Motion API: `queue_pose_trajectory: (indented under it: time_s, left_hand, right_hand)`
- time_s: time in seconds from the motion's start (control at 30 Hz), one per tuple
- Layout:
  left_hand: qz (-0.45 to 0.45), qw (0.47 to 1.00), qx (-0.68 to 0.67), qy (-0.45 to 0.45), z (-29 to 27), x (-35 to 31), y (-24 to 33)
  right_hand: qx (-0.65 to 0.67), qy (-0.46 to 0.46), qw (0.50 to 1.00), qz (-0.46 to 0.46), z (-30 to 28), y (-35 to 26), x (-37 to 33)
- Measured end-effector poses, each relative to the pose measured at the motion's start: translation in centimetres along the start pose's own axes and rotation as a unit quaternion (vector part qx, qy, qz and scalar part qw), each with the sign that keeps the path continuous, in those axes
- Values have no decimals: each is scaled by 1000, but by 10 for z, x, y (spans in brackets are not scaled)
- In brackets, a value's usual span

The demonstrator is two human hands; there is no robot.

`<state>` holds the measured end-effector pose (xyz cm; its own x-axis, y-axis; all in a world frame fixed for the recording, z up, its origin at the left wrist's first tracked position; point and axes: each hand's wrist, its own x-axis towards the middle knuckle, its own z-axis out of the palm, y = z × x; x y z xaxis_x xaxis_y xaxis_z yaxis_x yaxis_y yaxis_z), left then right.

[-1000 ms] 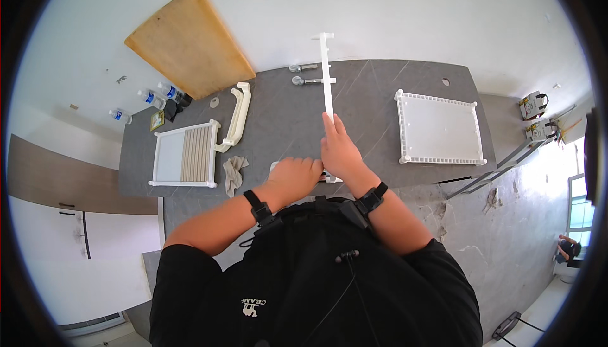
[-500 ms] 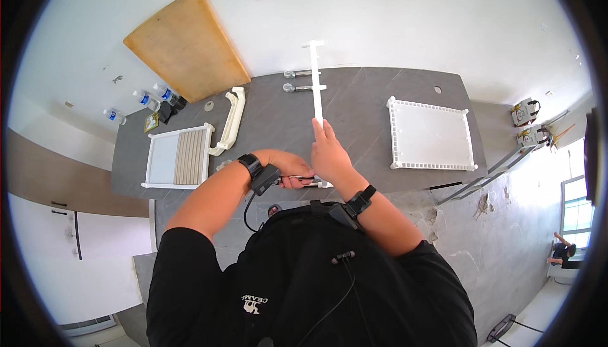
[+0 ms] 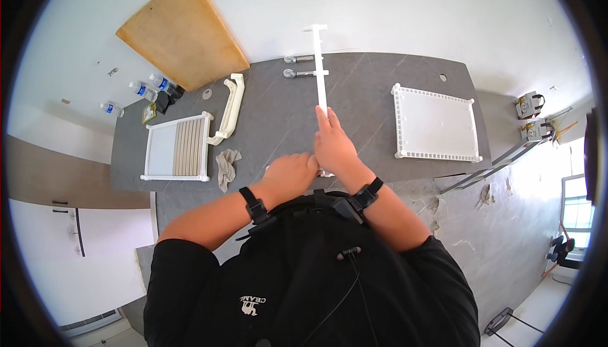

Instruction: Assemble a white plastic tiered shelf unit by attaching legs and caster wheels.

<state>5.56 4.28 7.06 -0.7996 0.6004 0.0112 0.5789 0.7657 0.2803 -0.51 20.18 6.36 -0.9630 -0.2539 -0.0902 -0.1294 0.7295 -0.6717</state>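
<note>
White frame (image 3: pixel 320 87) stretches over the middle of the grey table (image 3: pixel 272 115), left of a white tray (image 3: pixel 437 122). The right hand (image 3: pixel 335 147) lies along the frame, fingers straight; the left hand (image 3: pixel 291 174) curls beside it. Neither grip can be told. Two casters (image 3: pixel 290 73) lie left of the frame.

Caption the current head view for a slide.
Right hand on a white bar, left hand close by, white tray at right on grey table.
</note>
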Motion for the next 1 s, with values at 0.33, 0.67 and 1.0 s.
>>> queue_pose_trajectory:
  time_s: [0.33,0.67,1.0]
  left_hand:
    - [-128,809,-440,-368,-12,39,-55]
    - [-193,671,-540,-470,-9,44,-69]
    - [52,995,37,81,-4,-8,-2]
  right_hand:
    - [-4,6,1000,-11,4,2,1]
    - [12,15,1000,-20,6,5,4]
    - [13,31,999,-34,7,6,5]
